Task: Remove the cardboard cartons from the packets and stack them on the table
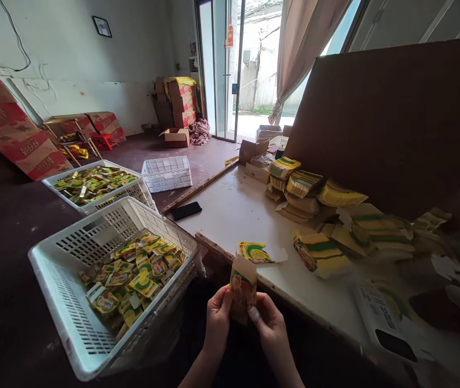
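Between my two hands, just off the table's near edge, is a small yellow and green printed carton point(243, 280) with its top flap standing up. My left hand point(217, 318) pinches its left side. The fingers of my right hand point(269, 326) close on its lower right side, thumb in front. Beyond it on the table point(230, 215) lies a flat printed carton point(256, 251). To my left, a white plastic crate point(40, 258) holds a heap of similar small cartons point(143, 275).
Bundles of flat cartons point(305, 183) and a loose stack point(321, 253) lie on the table's right, beside a large brown board point(391, 108). A black phone point(187, 210) rests at the left edge. Another filled crate point(92, 186) and an upturned crate point(167, 173) are on the floor.
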{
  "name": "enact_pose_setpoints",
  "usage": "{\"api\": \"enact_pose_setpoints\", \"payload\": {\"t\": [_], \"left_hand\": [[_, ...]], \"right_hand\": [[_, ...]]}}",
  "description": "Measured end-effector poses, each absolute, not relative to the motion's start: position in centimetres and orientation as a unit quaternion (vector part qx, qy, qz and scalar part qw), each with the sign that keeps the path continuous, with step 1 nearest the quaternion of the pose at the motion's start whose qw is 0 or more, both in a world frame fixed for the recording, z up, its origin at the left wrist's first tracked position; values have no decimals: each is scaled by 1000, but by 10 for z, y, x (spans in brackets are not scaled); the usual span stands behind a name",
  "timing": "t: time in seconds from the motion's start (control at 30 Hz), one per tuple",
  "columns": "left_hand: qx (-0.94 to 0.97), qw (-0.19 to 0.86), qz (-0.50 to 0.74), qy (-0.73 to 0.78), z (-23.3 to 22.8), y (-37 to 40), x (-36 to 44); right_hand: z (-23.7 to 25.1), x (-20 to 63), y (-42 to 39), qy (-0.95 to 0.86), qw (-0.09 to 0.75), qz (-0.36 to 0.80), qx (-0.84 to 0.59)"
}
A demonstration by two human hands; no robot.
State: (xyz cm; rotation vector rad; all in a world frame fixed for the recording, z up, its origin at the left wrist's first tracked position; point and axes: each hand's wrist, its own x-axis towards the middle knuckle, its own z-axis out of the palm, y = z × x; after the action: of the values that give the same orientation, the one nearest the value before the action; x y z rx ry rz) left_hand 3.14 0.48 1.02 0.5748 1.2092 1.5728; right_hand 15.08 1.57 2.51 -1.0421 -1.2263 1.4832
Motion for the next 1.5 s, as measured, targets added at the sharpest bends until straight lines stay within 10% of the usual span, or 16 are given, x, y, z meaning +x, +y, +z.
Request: {"api": "enact_pose_setpoints", "payload": {"t": [0.53, 1.5], "left_hand": [[194, 629, 621, 425, 16, 13, 26], [173, 502, 697, 482, 15, 2, 12]], "right_hand": [[24, 158, 15, -471, 424, 640, -434], [9, 163, 4, -650, 350, 497, -457]]}}
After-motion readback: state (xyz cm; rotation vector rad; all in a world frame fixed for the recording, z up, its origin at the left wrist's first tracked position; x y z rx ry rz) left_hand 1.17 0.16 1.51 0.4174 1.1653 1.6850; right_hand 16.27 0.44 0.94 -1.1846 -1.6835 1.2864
